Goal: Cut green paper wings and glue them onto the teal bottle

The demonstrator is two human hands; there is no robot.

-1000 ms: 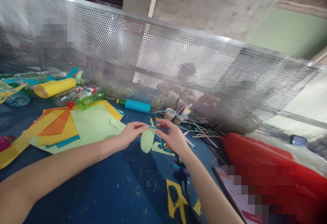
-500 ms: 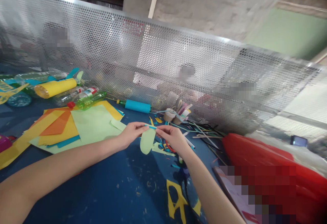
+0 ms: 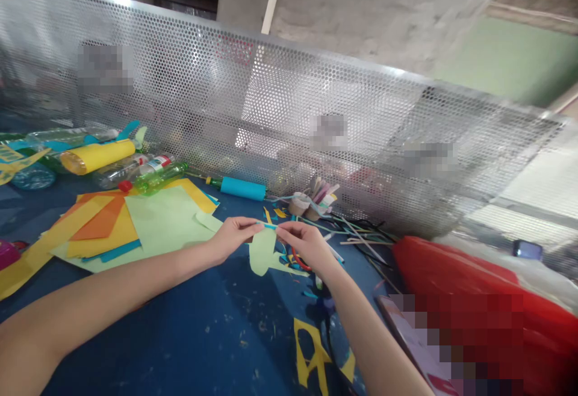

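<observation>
Between my two hands a light green paper piece [image 3: 262, 254] with a rounded lower end hangs from a narrow blue edge. My left hand [image 3: 236, 238] pinches the left end of that edge, and my right hand [image 3: 303, 241] pinches the right end. The fingertips are a short way apart. Under and beside my right hand lie small paper scraps and a red ring-shaped handle [image 3: 300, 261]. Left of my left hand is a stack of sheets with a light green sheet [image 3: 165, 218] on top.
Plastic bottles and a yellow-wrapped bottle [image 3: 99, 156] lie at the back left, a blue-wrapped bottle [image 3: 244, 188] at the back middle. Small cups [image 3: 298, 204] hold sticks. A perforated metal screen [image 3: 289, 107] stands behind. Red plastic [image 3: 456, 275] is at the right; yellow cutouts [image 3: 311, 354] lie in front.
The light green piece between my hands has swung slightly, its lower end now a little lower and further right. Both hands have hardly moved and keep their pinch.
</observation>
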